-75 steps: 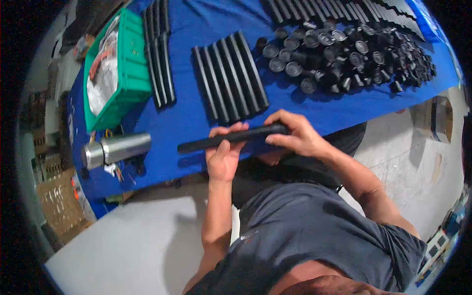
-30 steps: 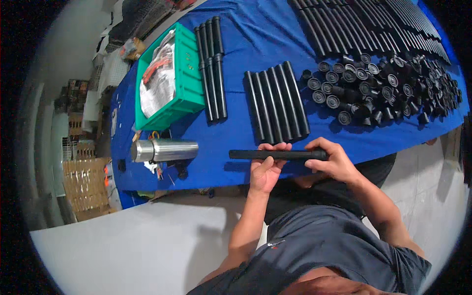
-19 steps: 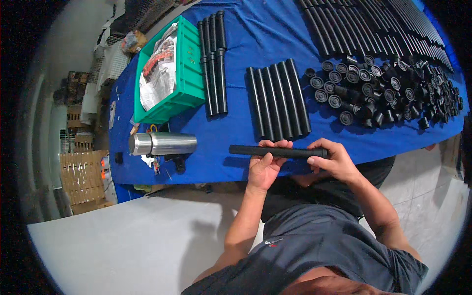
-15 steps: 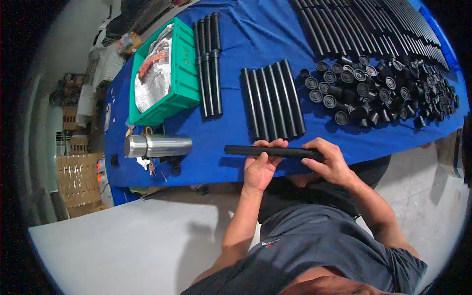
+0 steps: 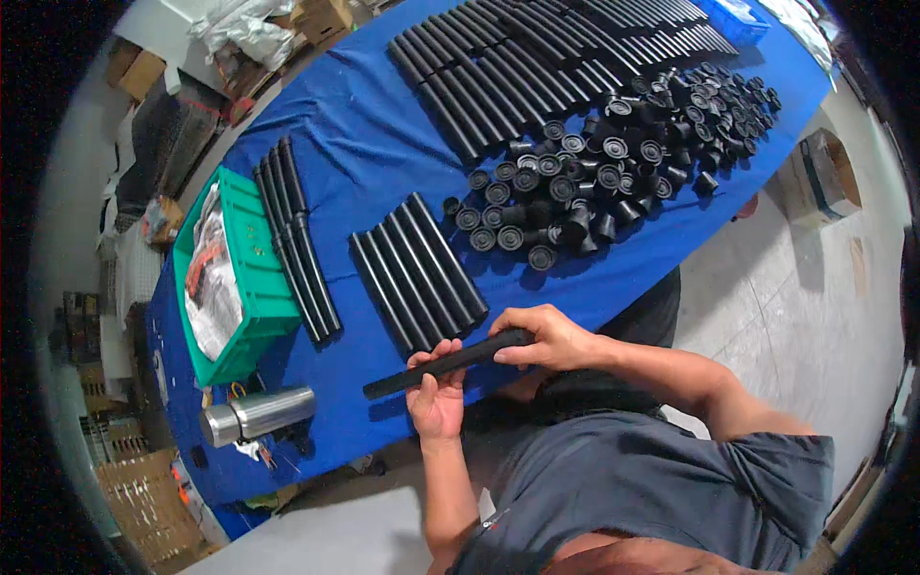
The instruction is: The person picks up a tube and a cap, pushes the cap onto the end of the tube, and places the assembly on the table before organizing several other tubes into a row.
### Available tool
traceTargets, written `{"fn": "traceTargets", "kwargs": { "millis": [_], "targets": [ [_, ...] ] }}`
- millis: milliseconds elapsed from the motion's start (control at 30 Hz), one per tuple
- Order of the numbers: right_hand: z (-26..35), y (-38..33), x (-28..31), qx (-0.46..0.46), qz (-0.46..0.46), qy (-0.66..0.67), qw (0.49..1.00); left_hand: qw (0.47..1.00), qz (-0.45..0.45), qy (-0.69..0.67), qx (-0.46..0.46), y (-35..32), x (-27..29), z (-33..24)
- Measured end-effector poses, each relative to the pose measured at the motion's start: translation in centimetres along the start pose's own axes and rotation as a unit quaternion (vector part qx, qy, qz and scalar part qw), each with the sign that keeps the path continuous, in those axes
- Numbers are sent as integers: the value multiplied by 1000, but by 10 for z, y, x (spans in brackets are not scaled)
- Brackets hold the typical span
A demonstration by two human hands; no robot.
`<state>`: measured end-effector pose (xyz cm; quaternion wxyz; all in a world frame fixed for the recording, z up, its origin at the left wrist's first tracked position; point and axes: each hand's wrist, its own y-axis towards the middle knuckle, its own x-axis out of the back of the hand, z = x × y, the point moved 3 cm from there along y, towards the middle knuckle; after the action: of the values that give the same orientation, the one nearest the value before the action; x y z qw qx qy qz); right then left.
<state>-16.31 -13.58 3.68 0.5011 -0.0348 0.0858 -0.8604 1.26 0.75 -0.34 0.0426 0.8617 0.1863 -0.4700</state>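
Note:
A black tube (image 5: 398, 380) lies across both of my hands, just above the near edge of the blue-covered table. My left hand (image 5: 439, 393) pinches it around the middle, thumb on the near side and fingers beyond. The tube's right end is inside the grip of my right hand (image 5: 548, 337), whose fingers hide that end. Just beyond my hands lies a row of several black tubes (image 5: 419, 273), side by side. Farther right is a heap of black round caps (image 5: 575, 192) with ringed faces.
At the left stands a green crate (image 5: 251, 278) with crumpled paper inside. Beside it lie longer black tubes with collars (image 5: 295, 240). A steel flask (image 5: 259, 415) rests near the front left edge. Rows of black tubes (image 5: 489, 77) cover the far side; a cardboard box (image 5: 822, 182) stands on the floor.
The view has turned, so the table and everything on it appear tilted and shifted left. Both hands keep their hold on the tube, in much the same pose.

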Motion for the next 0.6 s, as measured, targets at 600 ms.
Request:
{"fn": "traceTargets", "kwargs": {
  "millis": [600],
  "targets": [
    [-8, 8, 4, 98, -6, -93, 991, 1000, -11, 13, -8, 1, 1, -1]
  ]
}}
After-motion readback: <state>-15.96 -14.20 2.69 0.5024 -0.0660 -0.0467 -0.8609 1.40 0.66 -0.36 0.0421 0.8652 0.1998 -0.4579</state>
